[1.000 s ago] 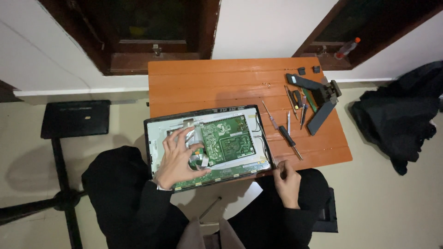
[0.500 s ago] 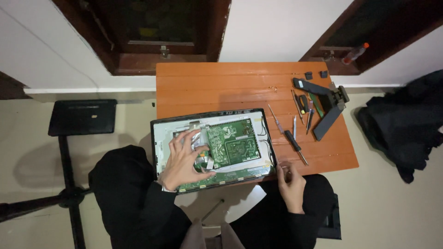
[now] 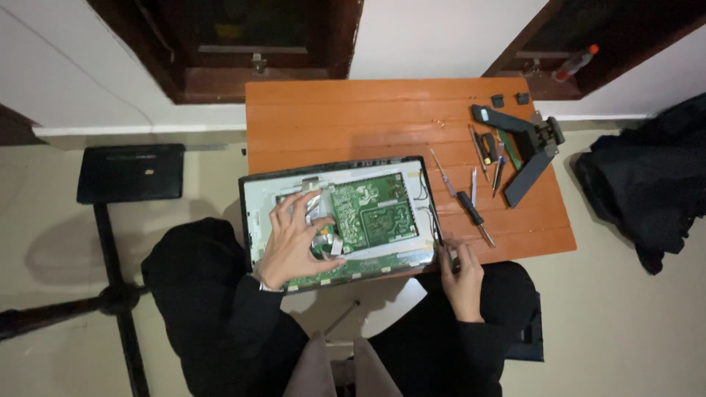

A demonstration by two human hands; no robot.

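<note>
An opened flat monitor (image 3: 254,198) lies face down on the near edge of an orange wooden table (image 3: 368,117), its green circuit board (image 3: 371,213) exposed. My left hand (image 3: 294,239) rests on the panel left of the board, fingers spread over silver ribbon cables (image 3: 322,239). My right hand (image 3: 460,276) is at the monitor's lower right corner, closed around a small dark tool (image 3: 446,257). The tool's tip is hidden.
A dark-handled screwdriver (image 3: 471,209), several small tools (image 3: 487,151) and a dark monitor stand (image 3: 526,147) lie on the table's right side. A black stand with a flat plate (image 3: 131,170) is at left. Dark cloth (image 3: 647,184) lies on the floor at right.
My left hand has shifted slightly on the cables. My right hand has moved up to the monitor's corner. The view has drifted, so everything sits further right.
</note>
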